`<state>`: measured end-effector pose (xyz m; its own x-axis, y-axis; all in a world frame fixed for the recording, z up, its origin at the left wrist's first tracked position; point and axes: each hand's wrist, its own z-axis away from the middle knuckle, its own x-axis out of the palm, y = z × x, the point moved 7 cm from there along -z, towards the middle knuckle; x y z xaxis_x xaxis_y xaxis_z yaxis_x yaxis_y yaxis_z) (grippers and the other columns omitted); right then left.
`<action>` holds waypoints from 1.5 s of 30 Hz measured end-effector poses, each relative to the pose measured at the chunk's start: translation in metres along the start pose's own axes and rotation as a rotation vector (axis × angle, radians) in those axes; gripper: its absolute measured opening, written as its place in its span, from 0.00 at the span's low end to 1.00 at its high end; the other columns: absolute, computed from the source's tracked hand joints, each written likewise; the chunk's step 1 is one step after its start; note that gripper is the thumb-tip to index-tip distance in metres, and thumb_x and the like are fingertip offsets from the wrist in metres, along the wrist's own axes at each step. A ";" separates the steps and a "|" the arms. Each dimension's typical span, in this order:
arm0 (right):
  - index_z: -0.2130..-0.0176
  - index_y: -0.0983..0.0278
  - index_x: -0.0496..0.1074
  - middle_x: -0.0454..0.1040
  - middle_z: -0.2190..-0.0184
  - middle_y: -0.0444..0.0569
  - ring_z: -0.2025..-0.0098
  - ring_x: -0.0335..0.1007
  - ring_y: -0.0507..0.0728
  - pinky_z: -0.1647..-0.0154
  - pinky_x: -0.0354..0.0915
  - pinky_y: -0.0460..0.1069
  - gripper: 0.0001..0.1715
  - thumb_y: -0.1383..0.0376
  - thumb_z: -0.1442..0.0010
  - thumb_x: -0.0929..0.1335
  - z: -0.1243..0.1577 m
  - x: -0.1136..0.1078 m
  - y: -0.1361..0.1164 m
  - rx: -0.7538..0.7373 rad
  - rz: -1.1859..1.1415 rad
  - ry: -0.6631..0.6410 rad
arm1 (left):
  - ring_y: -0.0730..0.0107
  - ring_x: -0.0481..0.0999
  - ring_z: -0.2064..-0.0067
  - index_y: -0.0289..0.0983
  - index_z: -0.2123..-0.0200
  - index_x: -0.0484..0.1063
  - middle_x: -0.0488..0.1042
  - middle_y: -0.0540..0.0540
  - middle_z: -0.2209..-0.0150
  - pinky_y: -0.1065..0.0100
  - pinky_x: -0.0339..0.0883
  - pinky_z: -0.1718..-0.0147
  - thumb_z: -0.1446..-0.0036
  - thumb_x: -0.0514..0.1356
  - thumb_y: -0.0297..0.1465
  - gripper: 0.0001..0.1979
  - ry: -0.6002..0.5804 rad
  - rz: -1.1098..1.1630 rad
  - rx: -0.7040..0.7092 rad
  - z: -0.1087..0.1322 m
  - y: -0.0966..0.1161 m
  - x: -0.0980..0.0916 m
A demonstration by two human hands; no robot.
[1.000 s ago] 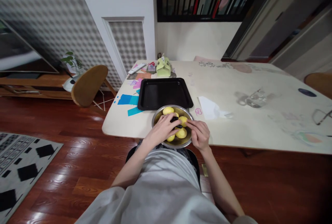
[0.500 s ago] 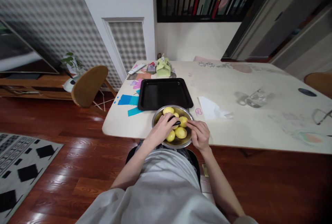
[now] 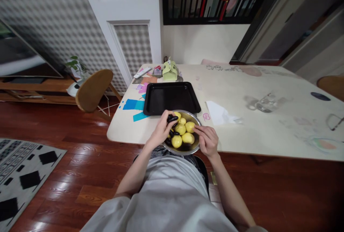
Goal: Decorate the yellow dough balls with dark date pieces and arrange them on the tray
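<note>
A round metal bowl sits at the table's near edge with several yellow lemons in it. Glossy black, finger-shaped pieces, possibly long grapes, lie among the lemons on the left. Over the bowl's left rim, my left hand is closed, thumb and fingers pinching such a black piece. From the right, my right hand grips across the bowl's rim, and its fingertips touch the rightmost lemon. The exact place of its thumb is partly hidden.
Just beyond the bowl lies a black baking tray. Farther back are a green paper box and a white remote. To the right are a crumpled tissue, a clear glass and eyeglasses. A wooden chair stands left.
My left hand has drawn back leftward and up from the bowl's middle, with a black piece in its fingers. More lemons and black pieces now show. The right hand stays in place.
</note>
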<state>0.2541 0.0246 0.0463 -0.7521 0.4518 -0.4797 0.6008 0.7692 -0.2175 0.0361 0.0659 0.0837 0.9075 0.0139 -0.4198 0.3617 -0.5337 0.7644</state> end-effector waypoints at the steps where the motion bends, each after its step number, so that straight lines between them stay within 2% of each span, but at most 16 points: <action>1: 0.45 0.61 0.79 0.84 0.51 0.55 0.54 0.80 0.62 0.55 0.70 0.58 0.22 0.71 0.31 0.61 0.000 0.000 0.000 -0.001 -0.002 0.003 | 0.64 0.74 0.50 0.40 0.49 0.64 0.71 0.44 0.53 0.63 0.70 0.46 0.28 0.55 0.32 0.06 0.044 -0.004 -0.013 -0.004 -0.005 -0.009; 5: 0.45 0.60 0.79 0.84 0.51 0.53 0.54 0.80 0.61 0.54 0.70 0.58 0.23 0.70 0.31 0.61 0.000 0.000 0.001 0.007 -0.005 0.010 | 0.64 0.73 0.52 0.40 0.50 0.63 0.71 0.44 0.53 0.64 0.69 0.47 0.29 0.56 0.32 0.06 0.222 -0.098 -0.058 -0.029 -0.038 -0.051; 8: 0.45 0.60 0.79 0.84 0.51 0.53 0.54 0.80 0.61 0.54 0.70 0.58 0.23 0.70 0.31 0.61 0.000 0.000 0.001 0.001 -0.007 0.017 | 0.61 0.73 0.50 0.39 0.53 0.63 0.70 0.42 0.53 0.61 0.67 0.44 0.31 0.57 0.28 0.06 0.195 -0.238 -0.112 -0.049 -0.070 -0.067; 12: 0.44 0.60 0.78 0.84 0.52 0.54 0.54 0.80 0.62 0.54 0.71 0.58 0.23 0.71 0.31 0.62 -0.001 0.000 0.000 -0.005 -0.004 0.024 | 0.59 0.73 0.50 0.39 0.56 0.63 0.69 0.43 0.55 0.59 0.69 0.45 0.34 0.57 0.23 0.07 0.106 -0.362 -0.197 -0.057 -0.103 -0.068; 16: 0.45 0.61 0.78 0.83 0.52 0.55 0.55 0.80 0.61 0.55 0.71 0.58 0.22 0.72 0.31 0.62 -0.003 -0.001 -0.002 -0.017 -0.005 0.029 | 0.58 0.73 0.51 0.39 0.56 0.66 0.69 0.42 0.54 0.56 0.70 0.45 0.34 0.58 0.22 0.08 0.054 -0.450 -0.202 -0.052 -0.113 -0.060; 21: 0.45 0.61 0.78 0.83 0.52 0.55 0.55 0.80 0.61 0.55 0.71 0.58 0.22 0.72 0.31 0.62 -0.004 -0.001 -0.003 -0.011 -0.010 0.031 | 0.54 0.73 0.48 0.39 0.56 0.70 0.71 0.42 0.53 0.53 0.69 0.43 0.36 0.63 0.25 0.07 -0.004 -0.534 -0.204 -0.049 -0.117 -0.054; 25: 0.45 0.61 0.78 0.83 0.52 0.55 0.55 0.80 0.62 0.55 0.70 0.58 0.22 0.72 0.31 0.62 -0.003 -0.001 -0.003 -0.014 -0.014 0.027 | 0.52 0.73 0.47 0.38 0.55 0.73 0.73 0.41 0.53 0.52 0.68 0.43 0.35 0.64 0.26 0.06 -0.007 -0.573 -0.199 -0.048 -0.118 -0.055; 32: 0.44 0.60 0.79 0.84 0.52 0.54 0.54 0.80 0.62 0.55 0.70 0.58 0.23 0.71 0.30 0.61 -0.002 -0.001 -0.001 0.000 -0.012 0.024 | 0.46 0.72 0.40 0.40 0.44 0.75 0.76 0.38 0.45 0.50 0.64 0.42 0.33 0.63 0.29 0.15 -0.018 -0.620 -0.260 -0.042 -0.115 -0.057; 39: 0.44 0.61 0.78 0.84 0.51 0.55 0.54 0.80 0.62 0.55 0.70 0.57 0.23 0.71 0.31 0.62 -0.002 -0.001 -0.001 -0.012 -0.011 0.021 | 0.47 0.73 0.40 0.39 0.47 0.77 0.78 0.38 0.45 0.49 0.64 0.42 0.31 0.60 0.28 0.12 -0.004 -0.632 -0.282 -0.041 -0.112 -0.056; 42: 0.44 0.61 0.78 0.84 0.51 0.55 0.55 0.80 0.62 0.55 0.70 0.58 0.23 0.72 0.31 0.62 -0.002 -0.001 -0.001 -0.013 -0.009 0.022 | 0.49 0.74 0.40 0.39 0.46 0.76 0.77 0.38 0.45 0.50 0.65 0.41 0.32 0.60 0.28 0.13 0.065 -0.550 -0.196 -0.037 -0.094 -0.058; 45: 0.44 0.60 0.79 0.84 0.51 0.54 0.54 0.80 0.62 0.55 0.70 0.58 0.23 0.70 0.30 0.62 -0.001 0.000 0.000 -0.001 -0.010 0.013 | 0.53 0.74 0.40 0.39 0.45 0.75 0.77 0.39 0.45 0.53 0.67 0.40 0.30 0.60 0.30 0.13 0.097 -0.458 -0.047 -0.024 -0.056 -0.057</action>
<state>0.2542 0.0247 0.0471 -0.7614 0.4500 -0.4668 0.5931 0.7742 -0.2211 -0.0307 0.1153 0.0769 0.6674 0.3190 -0.6729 0.7366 -0.4158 0.5335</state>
